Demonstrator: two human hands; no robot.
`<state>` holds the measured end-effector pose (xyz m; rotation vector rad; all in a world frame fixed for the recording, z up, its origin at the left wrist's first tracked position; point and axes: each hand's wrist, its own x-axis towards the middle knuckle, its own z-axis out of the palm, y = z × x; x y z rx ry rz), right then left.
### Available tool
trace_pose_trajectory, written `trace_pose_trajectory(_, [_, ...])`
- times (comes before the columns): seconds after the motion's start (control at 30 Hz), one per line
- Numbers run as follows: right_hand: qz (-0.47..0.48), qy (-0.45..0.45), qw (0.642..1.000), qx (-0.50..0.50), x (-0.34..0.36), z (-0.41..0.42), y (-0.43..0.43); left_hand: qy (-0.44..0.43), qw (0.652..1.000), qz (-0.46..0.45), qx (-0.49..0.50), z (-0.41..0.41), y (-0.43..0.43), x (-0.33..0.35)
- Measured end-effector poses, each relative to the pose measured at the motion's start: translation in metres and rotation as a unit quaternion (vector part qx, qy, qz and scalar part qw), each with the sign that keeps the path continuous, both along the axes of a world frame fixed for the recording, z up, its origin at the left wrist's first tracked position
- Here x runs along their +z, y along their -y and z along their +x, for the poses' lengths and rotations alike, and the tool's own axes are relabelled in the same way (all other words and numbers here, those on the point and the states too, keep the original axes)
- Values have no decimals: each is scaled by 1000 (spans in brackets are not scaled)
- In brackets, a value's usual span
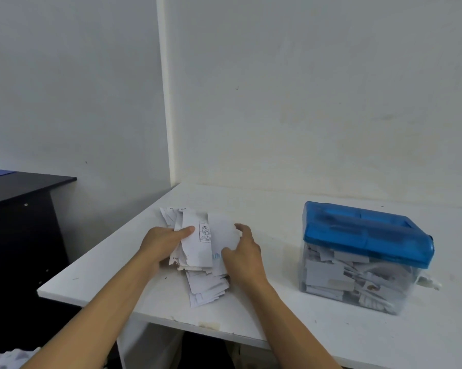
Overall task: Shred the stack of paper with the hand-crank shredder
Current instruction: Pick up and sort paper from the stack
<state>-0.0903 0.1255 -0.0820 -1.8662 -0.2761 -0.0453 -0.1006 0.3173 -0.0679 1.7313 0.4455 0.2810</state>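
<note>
Both hands are on the loose stack of white paper slips (195, 249), some of them printed, which lies near the left end of the white table (277, 328). The left hand (160, 243) holds the pile from nine o'clock with its thumb pressed across the top sheet, and the right hand (247, 258) grips the three o'clock edge with its fingers curled over the paper. So both hands are full of paper, and neither is anywhere near the machine. The hand-crank shredder with its translucent blue lid (363, 230) stands well apart, at three o'clock from the pile. Its clear plastic bin (328, 275) is already packed with cut white pieces nearly up to the lid, so plenty of shredding looks done. Nothing sits in the slot on top right now. A small white part (429, 283) pokes out at the bin's three o'clock side; it may be the crank, too blurred to call. A thick pile is left to do, so I'd judge this mid-task, with a fresh batch being gathered to feed.
</note>
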Motion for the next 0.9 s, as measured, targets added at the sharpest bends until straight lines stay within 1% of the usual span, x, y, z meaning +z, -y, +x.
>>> trace_pose_trajectory(0.07, [83, -12, 996, -12, 3, 2, 0, 3, 1000, 11, 5, -3, 2, -2])
trace_pose_trajectory(0.13, [168, -27, 985, -40, 5, 4, 2, 9, 1000, 20, 2, -2, 5, -4])
trace_pose_trajectory(0.23, [291, -77, 951, -73, 8, 9, 7, 17, 999, 48, 9, -3, 12, -7])
trace_pose_trajectory(0.3, [349, -127, 927, -52, 6, 13, 5, 22, 997, 73, 11, -1, 15, -12])
trace_pose_trajectory(0.33, [340, -141, 929, -38, 3, 14, 3, 25, 997, 79, 13, -1, 18, -13])
trace_pose_trajectory(0.37, [291, -139, 946, -29, 0, 14, 0, 29, 996, 84, 18, -2, 21, -14])
trace_pose_trajectory(0.43, [146, -91, 985, -16, -5, 11, -5, 39, 994, 97, 29, -3, 28, -15])
trace_pose_trajectory(0.47, [93, -62, 994, -16, -6, 9, -6, 45, 994, 92, 32, -3, 29, -16])
trace_pose_trajectory(0.5, [66, -40, 997, -18, -6, 8, -7, 49, 996, 75, 32, -2, 31, -17])
trace_pose_trajectory(0.6, [40, -22, 999, -15, -7, 9, -7, 58, 998, -12, 13, -5, 34, -16])
trace_pose_trajectory(0.67, [41, -33, 999, -13, -8, 11, -7, 48, 998, -42, -21, -10, 33, -13])
trace_pose_trajectory(0.73, [60, -51, 997, -18, -10, 14, -7, 36, 992, -87, -85, -18, 34, -7])
trace_pose_trajectory(0.8, [87, -63, 994, -23, -9, 15, -4, 39, 978, -127, -161, -25, 31, -3])
trace_pose_trajectory(0.9, [104, -75, 991, -27, -9, 15, -2, 57, 960, -139, -238, -31, 23, -6])
